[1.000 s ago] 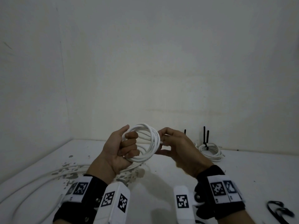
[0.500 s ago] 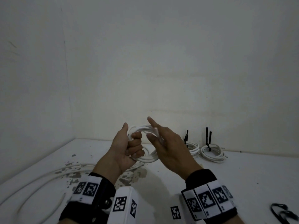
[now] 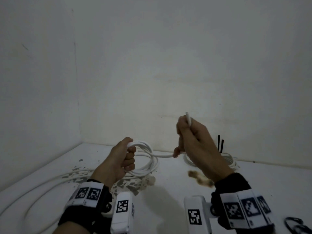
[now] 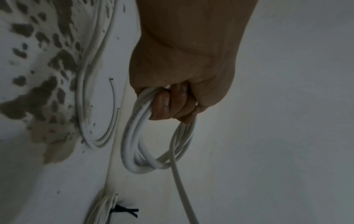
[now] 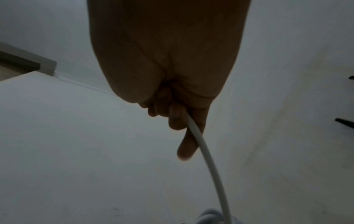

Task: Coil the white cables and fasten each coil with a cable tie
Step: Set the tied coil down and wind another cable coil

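Note:
My left hand (image 3: 125,158) grips a coil of white cable (image 3: 146,162) above the white table, fingers curled through its loops; the left wrist view shows the same coil (image 4: 138,151) hanging from the fist (image 4: 172,104). A free stretch of the cable (image 3: 163,155) runs rightward from the coil into my right hand (image 3: 189,141), which is raised higher and closed round it, the cable's tip (image 3: 187,116) sticking up above the fist. In the right wrist view the cable (image 5: 208,159) leaves the curled fingers (image 5: 178,119) and curves down.
A tied white coil (image 3: 228,160) with upright black tie tails (image 3: 220,143) lies behind my right hand by the wall. Loose white cable (image 3: 30,198) loops over the table's left side. Loose black cable ties (image 3: 294,224) lie at the lower right. Brown stains (image 3: 200,179) mark the surface.
My right hand left the coil, took the cable's free end and pulled it up and to the right. The left hand kept its grip on the coil.

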`<state>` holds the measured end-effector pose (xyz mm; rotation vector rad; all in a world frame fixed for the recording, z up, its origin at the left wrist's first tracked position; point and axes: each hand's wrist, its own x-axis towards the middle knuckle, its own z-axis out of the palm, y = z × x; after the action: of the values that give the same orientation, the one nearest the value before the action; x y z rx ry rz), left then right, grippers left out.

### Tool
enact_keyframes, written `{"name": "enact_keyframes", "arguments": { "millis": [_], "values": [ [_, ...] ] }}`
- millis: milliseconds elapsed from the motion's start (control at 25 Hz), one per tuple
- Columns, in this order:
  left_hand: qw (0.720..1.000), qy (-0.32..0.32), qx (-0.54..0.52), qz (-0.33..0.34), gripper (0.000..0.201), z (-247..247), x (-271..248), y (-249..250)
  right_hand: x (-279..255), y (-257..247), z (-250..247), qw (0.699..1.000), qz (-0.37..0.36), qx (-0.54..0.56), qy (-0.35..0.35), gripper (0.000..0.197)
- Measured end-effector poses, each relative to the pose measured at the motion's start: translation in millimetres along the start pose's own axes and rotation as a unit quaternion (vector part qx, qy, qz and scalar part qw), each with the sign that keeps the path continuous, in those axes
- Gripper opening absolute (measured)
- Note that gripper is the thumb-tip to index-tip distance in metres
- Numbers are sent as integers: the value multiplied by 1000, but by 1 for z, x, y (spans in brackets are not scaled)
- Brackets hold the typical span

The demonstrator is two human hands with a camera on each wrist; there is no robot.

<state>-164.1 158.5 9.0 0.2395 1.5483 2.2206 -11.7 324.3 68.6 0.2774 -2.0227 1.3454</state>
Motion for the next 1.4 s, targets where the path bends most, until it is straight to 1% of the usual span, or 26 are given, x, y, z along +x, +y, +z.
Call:
{"name": "enact_keyframes", "arguments": {
  "millis": [120,240,280,320,400,480,520,640,680,720,760,800,920,1000,1120,1200,1280,1400],
  "values": [
    [998,-25,-38,-32,50,8,2,-2,1,-6,4,995,-15,-93,-41,38],
    [989,-75,-114,-64,50,4,4,3,-1,-9,1,974,-37,-195,-106,34],
    [983,-86,-143,-71,50,4,4,5,-3,-8,2,970,-36,-211,-118,35],
    [978,-90,-172,-75,49,5,4,6,-4,-7,3,970,-28,-205,-129,34],
    [967,-84,-227,-74,48,9,5,8,-6,-2,4,964,-14,-200,-173,28],
    [966,-61,-241,-66,51,12,8,7,-7,4,5,944,-9,-241,-225,25],
    [970,-50,-232,-58,54,14,8,7,-7,6,6,938,4,-250,-239,24],
    [979,-31,-194,-43,57,20,5,7,-8,5,10,942,43,-227,-243,21],
    [979,-21,-199,-44,62,22,5,7,-9,4,14,942,41,-222,-248,18],
    [977,-24,-207,-48,63,25,2,7,-10,3,18,942,33,-220,-251,14],
    [978,-23,-199,-50,60,29,1,8,-11,3,24,944,26,-220,-245,11],
    [982,-26,-182,-50,58,33,-1,7,-12,4,31,951,24,-215,-219,9],
    [991,0,-126,-39,60,44,-8,7,-13,7,48,986,51,-138,-83,8],
    [994,2,-100,-44,60,53,-16,7,-15,10,58,993,76,-80,-33,9],
    [998,-13,-53,-12,64,58,-21,6,-16,13,65,990,131,-43,-20,14],
    [1000,-18,-18,-7,65,57,-21,7,-13,11,61,983,174,19,-48,14],
    [999,-29,3,-14,67,56,-24,9,-11,5,55,976,192,73,-71,14],
    [998,-46,22,-27,67,59,-26,7,-9,0,44,968,218,114,-45,13]
  ]
}}
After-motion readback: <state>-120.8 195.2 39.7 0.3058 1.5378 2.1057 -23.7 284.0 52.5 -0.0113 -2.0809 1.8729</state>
